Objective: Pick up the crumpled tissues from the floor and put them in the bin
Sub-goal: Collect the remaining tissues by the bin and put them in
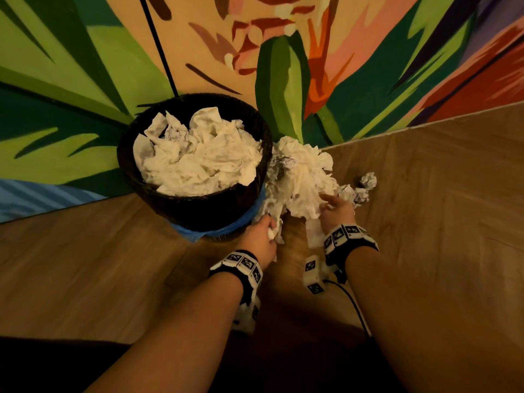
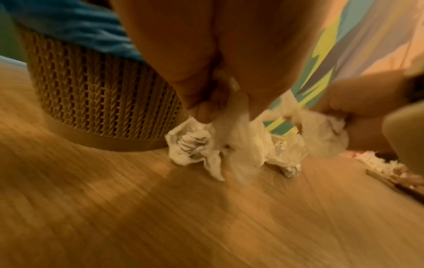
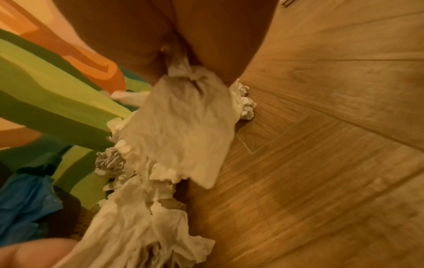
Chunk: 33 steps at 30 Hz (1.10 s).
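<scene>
Head view: the bin [image 1: 198, 205], centre left, is heaped with tissues; more tissues [image 1: 300, 177] lie on the floor [image 1: 425, 222] right of it, against the mural wall [image 1: 85, 80]. The left hand [image 1: 259, 239] and right hand [image 1: 336, 209] both reach in low, likely to gather a bundle together.

Left wrist view: fingers [image 2: 201, 112] pinch a tissue at centre, beside the bin's base.

Right wrist view: fingers [image 3: 151, 59] at top clamp a hanging tissue.

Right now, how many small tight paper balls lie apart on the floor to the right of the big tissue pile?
3: one ball farthest right, lying alone; two more close together beside the right hand, at the big tissue pile edge. Others may be hidden under it.
</scene>
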{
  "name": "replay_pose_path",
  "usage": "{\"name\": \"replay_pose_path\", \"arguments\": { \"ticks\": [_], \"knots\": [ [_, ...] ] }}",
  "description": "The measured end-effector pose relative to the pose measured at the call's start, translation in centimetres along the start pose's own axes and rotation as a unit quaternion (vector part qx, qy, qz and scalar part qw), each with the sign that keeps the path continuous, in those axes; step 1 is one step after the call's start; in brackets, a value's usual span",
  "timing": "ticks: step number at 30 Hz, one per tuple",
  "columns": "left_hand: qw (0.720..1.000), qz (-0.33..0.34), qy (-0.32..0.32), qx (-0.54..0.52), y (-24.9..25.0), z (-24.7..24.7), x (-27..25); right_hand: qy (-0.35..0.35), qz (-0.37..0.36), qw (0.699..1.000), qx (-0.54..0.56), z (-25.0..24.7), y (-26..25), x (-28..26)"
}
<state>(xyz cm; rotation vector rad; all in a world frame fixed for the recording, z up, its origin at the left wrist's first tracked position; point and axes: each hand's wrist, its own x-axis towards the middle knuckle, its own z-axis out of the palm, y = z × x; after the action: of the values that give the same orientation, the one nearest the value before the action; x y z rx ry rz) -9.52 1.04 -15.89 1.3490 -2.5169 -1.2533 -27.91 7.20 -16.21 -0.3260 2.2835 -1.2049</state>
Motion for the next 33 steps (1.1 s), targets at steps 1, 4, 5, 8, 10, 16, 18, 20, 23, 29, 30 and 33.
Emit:
{"name": "replay_pose_path", "arguments": {
  "ticks": [1,4,5,8,10,16,18,20,23,29,30,33],
  "knots": [
    [1.0,-0.001,-0.003,0.013,0.2,-0.2,-0.2,-0.007,0.015,1.0,-0.003,-0.3,0.0,-0.2],
    [0.996,0.056,-0.019,0.07,1.5,-1.3,-0.7,0.001,0.057,0.998,-0.002,-1.4,-0.9,-0.9],
    [0.993,0.083,-0.016,0.086,2.2,-1.8,-0.9,0.01,0.061,0.998,0.014,-1.8,-1.5,-1.1],
    [0.985,0.15,0.016,0.089,5.8,-4.4,-1.6,0.011,0.035,0.999,0.038,-3.0,-4.2,-1.2],
    [0.978,0.186,0.042,0.088,9.0,-7.0,-2.1,-0.015,0.019,0.996,0.088,-3.9,-6.4,-1.2],
    [0.924,0.304,0.229,0.039,17.1,-17.2,-3.3,0.012,-0.208,0.975,0.073,-5.4,-15.2,-3.1],
    [0.919,0.309,0.244,0.009,17.6,-21.1,-3.5,-0.004,-0.245,0.968,0.063,-5.2,-18.7,-4.4],
    [0.936,0.287,0.201,0.026,16.7,-24.5,-3.7,-0.056,-0.267,0.962,0.02,-4.7,-21.5,-5.4],
    [0.951,0.217,0.216,0.043,13.7,-26.8,-3.5,-0.139,-0.311,0.939,-0.05,-3.0,-23.8,-7.0],
    [0.979,0.093,0.168,-0.064,7.9,-24.4,-3.4,-0.184,-0.323,0.927,0.04,2.6,-21.3,-10.5],
    [0.984,0.09,0.151,-0.027,7.2,-23.6,-3.4,-0.183,-0.337,0.923,0.037,3.2,-20.4,-11.0],
    [0.995,0.04,0.086,0.038,5.8,-22.3,-3.1,-0.177,-0.388,0.902,-0.062,4.3,-18.3,-11.1]
  ]
}}
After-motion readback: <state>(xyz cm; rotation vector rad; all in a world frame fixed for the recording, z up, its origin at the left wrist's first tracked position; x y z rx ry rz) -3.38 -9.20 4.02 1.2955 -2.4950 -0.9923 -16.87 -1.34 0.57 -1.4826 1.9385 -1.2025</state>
